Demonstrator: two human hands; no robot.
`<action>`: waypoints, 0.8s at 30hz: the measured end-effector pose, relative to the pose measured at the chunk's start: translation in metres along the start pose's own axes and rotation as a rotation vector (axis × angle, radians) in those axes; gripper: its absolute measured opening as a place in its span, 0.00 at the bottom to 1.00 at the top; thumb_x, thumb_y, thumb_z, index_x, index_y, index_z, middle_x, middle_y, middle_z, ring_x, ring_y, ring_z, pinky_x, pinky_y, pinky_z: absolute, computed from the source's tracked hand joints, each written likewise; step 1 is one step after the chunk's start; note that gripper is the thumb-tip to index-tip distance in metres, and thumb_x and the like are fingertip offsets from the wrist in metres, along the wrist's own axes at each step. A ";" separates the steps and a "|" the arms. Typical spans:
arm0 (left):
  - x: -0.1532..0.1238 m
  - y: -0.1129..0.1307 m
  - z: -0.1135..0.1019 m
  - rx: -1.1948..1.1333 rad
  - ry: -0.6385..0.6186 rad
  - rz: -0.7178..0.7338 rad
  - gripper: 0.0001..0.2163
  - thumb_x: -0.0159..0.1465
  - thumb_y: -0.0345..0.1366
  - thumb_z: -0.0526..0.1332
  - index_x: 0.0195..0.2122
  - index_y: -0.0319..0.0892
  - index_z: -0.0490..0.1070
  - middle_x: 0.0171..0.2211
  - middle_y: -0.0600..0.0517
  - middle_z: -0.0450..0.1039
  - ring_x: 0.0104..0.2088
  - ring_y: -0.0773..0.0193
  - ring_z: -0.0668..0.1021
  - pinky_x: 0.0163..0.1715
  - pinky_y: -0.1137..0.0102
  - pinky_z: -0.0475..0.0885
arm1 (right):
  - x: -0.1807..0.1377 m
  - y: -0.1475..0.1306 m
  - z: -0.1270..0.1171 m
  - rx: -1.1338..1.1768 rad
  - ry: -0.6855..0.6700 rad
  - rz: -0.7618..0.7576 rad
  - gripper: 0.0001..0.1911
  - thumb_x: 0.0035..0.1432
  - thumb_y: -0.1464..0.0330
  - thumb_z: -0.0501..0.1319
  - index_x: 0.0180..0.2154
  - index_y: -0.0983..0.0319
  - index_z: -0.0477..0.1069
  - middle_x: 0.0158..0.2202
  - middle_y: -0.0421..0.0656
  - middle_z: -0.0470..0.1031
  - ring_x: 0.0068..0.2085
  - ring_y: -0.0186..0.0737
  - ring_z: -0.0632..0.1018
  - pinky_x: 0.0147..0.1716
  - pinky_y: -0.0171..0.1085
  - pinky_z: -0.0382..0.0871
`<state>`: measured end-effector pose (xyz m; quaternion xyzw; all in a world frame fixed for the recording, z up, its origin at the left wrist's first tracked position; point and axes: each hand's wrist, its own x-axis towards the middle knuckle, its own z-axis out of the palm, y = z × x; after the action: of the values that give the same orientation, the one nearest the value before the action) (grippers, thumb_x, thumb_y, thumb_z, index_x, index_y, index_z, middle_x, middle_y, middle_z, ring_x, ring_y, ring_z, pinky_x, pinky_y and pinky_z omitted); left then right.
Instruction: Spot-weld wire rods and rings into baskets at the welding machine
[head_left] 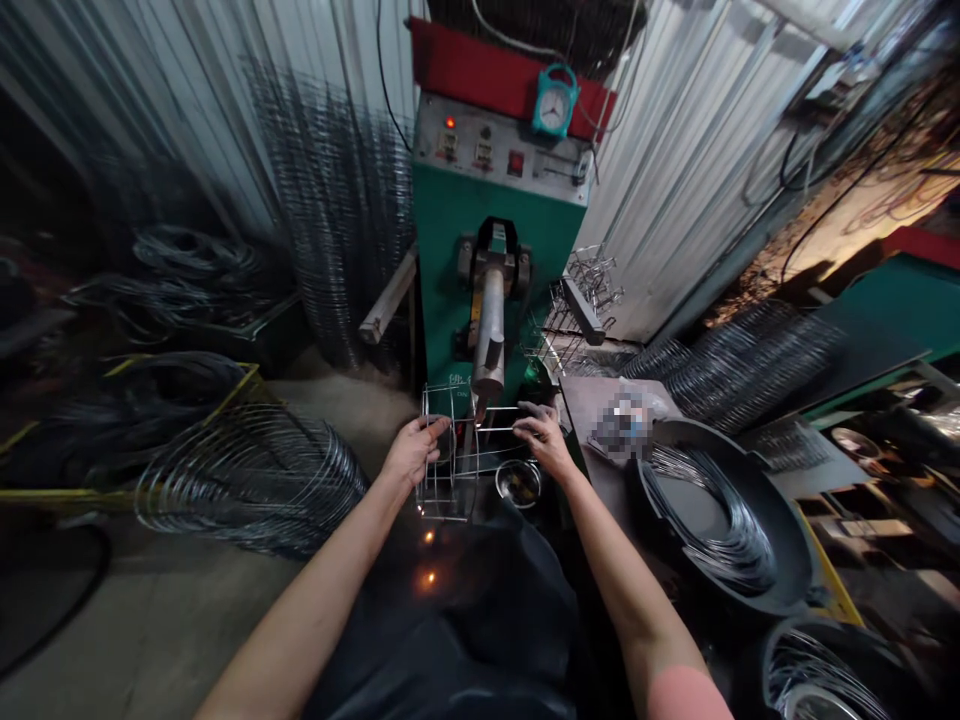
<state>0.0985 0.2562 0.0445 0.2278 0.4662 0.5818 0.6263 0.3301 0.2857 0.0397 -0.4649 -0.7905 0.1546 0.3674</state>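
Note:
Both my hands hold a welded wire frame (448, 465), a cage-like rack of thin steel rods. My left hand (411, 452) grips its upright round end. My right hand (541, 440) holds the far end of its long rods, close to the machine. Directly above the frame stands the thick metal upper arm of a green spot-welding machine (489, 330). Small orange glows (428, 577) show low on my dark apron (450, 630), beneath the frame. A small steel bowl (517, 482) sits just below my right hand.
A black round tub (720, 520) of wire rings stands to my right, with another (825, 670) nearer. Coiled wire rings (251, 480) lie at left. Wire stacks (750, 365) and finished racks (581, 300) sit beyond. Corrugated metal walls rise behind the machine.

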 end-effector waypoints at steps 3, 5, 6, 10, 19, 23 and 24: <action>-0.024 -0.003 -0.015 0.013 -0.003 0.005 0.22 0.33 0.40 0.74 0.27 0.37 0.68 0.15 0.62 0.57 0.13 0.79 0.54 0.10 0.80 0.45 | -0.023 -0.017 -0.007 0.068 -0.020 -0.028 0.06 0.54 0.64 0.61 0.34 0.54 0.75 0.50 0.42 0.69 0.50 0.46 0.65 0.52 0.48 0.59; -0.044 -0.005 -0.030 0.018 0.005 0.004 0.22 0.33 0.41 0.74 0.27 0.37 0.69 0.15 0.62 0.57 0.14 0.79 0.54 0.10 0.81 0.46 | -0.045 -0.026 -0.017 0.144 0.000 0.000 0.13 0.53 0.62 0.62 0.43 0.53 0.73 0.52 0.43 0.67 0.53 0.45 0.65 0.53 0.47 0.58; -0.055 -0.005 -0.039 0.017 0.007 -0.002 0.22 0.33 0.41 0.74 0.27 0.37 0.69 0.15 0.62 0.57 0.14 0.79 0.55 0.10 0.81 0.47 | -0.056 -0.029 -0.023 0.178 0.020 0.034 0.19 0.51 0.61 0.63 0.47 0.53 0.70 0.53 0.44 0.65 0.54 0.46 0.65 0.55 0.47 0.57; -0.094 0.007 -0.070 -0.031 -0.030 -0.028 0.20 0.34 0.39 0.74 0.26 0.37 0.70 0.14 0.62 0.56 0.14 0.79 0.54 0.10 0.82 0.48 | -0.091 -0.028 -0.053 0.323 -0.018 0.236 0.40 0.41 0.58 0.69 0.56 0.54 0.59 0.56 0.46 0.62 0.57 0.49 0.63 0.57 0.49 0.54; -0.138 0.039 -0.078 -0.168 -0.061 0.005 0.14 0.40 0.31 0.72 0.26 0.35 0.70 0.23 0.54 0.66 0.14 0.81 0.54 0.08 0.84 0.48 | -0.104 -0.060 -0.086 0.729 -0.129 0.300 0.34 0.36 0.52 0.69 0.47 0.56 0.69 0.43 0.45 0.73 0.47 0.50 0.71 0.48 0.45 0.63; -0.149 0.042 -0.077 -0.212 0.012 -0.056 0.08 0.47 0.26 0.68 0.26 0.35 0.69 0.24 0.52 0.66 0.14 0.81 0.55 0.07 0.85 0.48 | -0.105 -0.072 -0.086 0.733 -0.124 0.338 0.36 0.34 0.57 0.71 0.48 0.56 0.68 0.42 0.44 0.73 0.46 0.49 0.72 0.46 0.43 0.64; -0.152 0.044 -0.078 -0.232 0.036 -0.092 0.06 0.49 0.25 0.66 0.26 0.35 0.69 0.25 0.52 0.67 0.14 0.81 0.55 0.07 0.85 0.48 | -0.108 -0.072 -0.086 0.757 -0.130 0.340 0.34 0.33 0.56 0.72 0.46 0.57 0.69 0.40 0.44 0.74 0.44 0.47 0.73 0.43 0.42 0.65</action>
<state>0.0261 0.1028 0.0931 0.1218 0.4170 0.6066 0.6658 0.3795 0.1483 0.0933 -0.4103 -0.6112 0.5218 0.4310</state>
